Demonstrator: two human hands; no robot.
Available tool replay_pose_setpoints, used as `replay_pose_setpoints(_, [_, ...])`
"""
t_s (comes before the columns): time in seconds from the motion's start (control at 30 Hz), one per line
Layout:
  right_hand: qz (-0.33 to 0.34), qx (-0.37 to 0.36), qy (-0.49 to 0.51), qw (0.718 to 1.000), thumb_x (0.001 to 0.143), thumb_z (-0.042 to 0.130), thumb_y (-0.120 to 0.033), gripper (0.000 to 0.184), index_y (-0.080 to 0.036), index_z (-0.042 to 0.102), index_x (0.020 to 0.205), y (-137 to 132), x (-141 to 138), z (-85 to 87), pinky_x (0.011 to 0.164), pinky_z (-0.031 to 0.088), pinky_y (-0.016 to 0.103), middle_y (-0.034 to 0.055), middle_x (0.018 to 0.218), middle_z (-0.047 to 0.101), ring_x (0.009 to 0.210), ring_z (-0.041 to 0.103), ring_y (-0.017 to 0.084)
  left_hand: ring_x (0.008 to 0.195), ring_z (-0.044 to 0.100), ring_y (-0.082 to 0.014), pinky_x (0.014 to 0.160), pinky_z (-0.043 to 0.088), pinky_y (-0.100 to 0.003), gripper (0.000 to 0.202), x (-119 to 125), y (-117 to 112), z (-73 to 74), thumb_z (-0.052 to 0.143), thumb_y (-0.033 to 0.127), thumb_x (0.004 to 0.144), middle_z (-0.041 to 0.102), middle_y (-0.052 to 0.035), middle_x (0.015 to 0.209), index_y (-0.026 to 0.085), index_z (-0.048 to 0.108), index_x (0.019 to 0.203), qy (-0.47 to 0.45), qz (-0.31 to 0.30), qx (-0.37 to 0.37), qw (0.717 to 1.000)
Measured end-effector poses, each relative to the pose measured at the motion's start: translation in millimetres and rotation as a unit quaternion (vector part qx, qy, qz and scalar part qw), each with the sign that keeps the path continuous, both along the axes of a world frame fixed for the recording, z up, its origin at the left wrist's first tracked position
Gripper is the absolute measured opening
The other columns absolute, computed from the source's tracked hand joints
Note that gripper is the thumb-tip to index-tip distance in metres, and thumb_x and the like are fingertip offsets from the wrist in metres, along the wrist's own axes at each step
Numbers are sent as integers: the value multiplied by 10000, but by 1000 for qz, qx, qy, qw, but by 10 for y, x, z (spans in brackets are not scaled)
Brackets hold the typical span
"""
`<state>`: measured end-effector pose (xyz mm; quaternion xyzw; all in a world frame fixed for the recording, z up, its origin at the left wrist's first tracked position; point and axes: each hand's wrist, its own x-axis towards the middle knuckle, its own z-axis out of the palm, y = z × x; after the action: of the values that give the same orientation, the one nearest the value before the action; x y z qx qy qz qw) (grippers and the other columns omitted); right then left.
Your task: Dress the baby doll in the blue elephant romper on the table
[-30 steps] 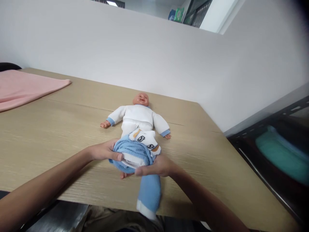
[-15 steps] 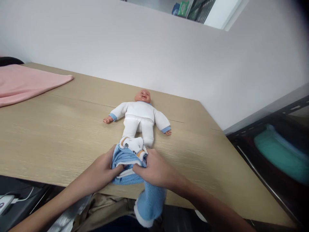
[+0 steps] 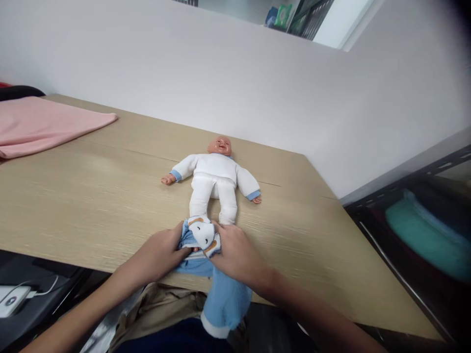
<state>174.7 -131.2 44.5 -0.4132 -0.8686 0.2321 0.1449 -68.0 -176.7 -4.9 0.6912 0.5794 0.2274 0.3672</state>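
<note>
A baby doll (image 3: 214,169) in a white top with blue cuffs and white legs lies on its back on the table, head toward the wall. Blue fleecy doll pants (image 3: 230,299) with a white animal-face patch are bunched around the lower end of one doll leg. My left hand (image 3: 167,250) is closed on the left edge of the bunched cloth. On the other side, my right hand (image 3: 235,250) grips the cloth beside the patch. A bit of the doll's foot shows in the opening between my thumbs. One white-trimmed pant leg hangs over the table's front edge.
The wooden table (image 3: 110,196) meets a white wall at the back. A pink cloth (image 3: 47,125) lies at the far left. A white device with a cable (image 3: 14,300) sits below the left edge. At right is a dark rack with a teal item (image 3: 427,235).
Both hands have pushed the gathered blue cloth against the doll's lower leg, and a bit of the foot now shows inside the opening. The view has shifted slightly.
</note>
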Motion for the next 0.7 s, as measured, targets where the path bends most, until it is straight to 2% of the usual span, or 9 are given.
replay_pose_setpoints(0.1, [-40, 8, -41, 998, 915, 805, -187, 326, -206, 686, 1218, -18, -30, 39, 949, 573, 448, 129, 1194, 787, 1115, 741, 344, 1189, 754, -430, 985, 537, -488, 458, 20, 35, -36, 651, 437, 1042, 805, -187, 1300, 216, 611, 1441, 24, -2, 14, 1000])
replay_pose_setpoints(0.17, [-35, -5, -26, 999, 923, 801, -164, 404, -183, 670, 1305, -21, -37, 43, 1021, 572, 488, 157, 1302, 772, 1205, 736, 361, 1210, 734, -411, 1014, 540, -495, 400, 39, 56, -52, 667, 405, 1024, 781, -188, 1315, 207, 632, 1371, 7, -3, 35, 999])
replay_pose_setpoints(0.3, [-23, -40, 48, 998, 886, 801, -88, 575, -196, 633, 1425, 19, 6, -31, 1075, 559, 472, 138, 1364, 780, 1272, 739, 346, 1281, 699, -400, 1122, 536, -542, 415, 54, 69, -108, 701, 385, 985, 763, -175, 1365, 208, 642, 1356, -80, 18, 31, 996])
replay_pose_setpoints(0.4, [-53, -61, 106, 991, 862, 843, -145, 444, -219, 686, 1271, 71, 61, -109, 958, 580, 422, 100, 1229, 818, 1131, 770, 326, 1376, 672, -403, 1209, 505, -559, 501, 34, 46, -153, 718, 389, 967, 742, -155, 1465, 221, 640, 1433, -147, 46, 4, 988])
replay_pose_setpoints(0.5, [-64, -60, 157, 984, 841, 834, -179, 282, -228, 704, 1086, 116, 95, -161, 873, 576, 390, 75, 1101, 827, 1010, 766, 303, 1412, 662, -390, 1235, 500, -525, 546, 8, 17, -165, 737, 363, 949, 726, -131, 1514, 226, 641, 1468, -196, 58, -4, 979])
replay_pose_setpoints(0.6, [-55, -43, 190, 979, 811, 811, -183, 252, -227, 705, 1035, 163, 103, -186, 843, 563, 379, 53, 1027, 809, 935, 748, 282, 1394, 670, -369, 1216, 520, -488, 490, -10, 12, -157, 724, 355, 965, 734, -113, 1493, 228, 654, 1434, -235, 56, -7, 970])
replay_pose_setpoints(0.7, [-38, -36, 211, 976, 809, 780, -186, 214, -226, 690, 999, 236, 101, -201, 827, 556, 369, 34, 958, 766, 886, 721, 262, 1371, 671, -376, 1210, 524, -500, 450, -16, 35, -155, 719, 375, 967, 742, -114, 1455, 228, 672, 1390, -226, 58, 6, 972])
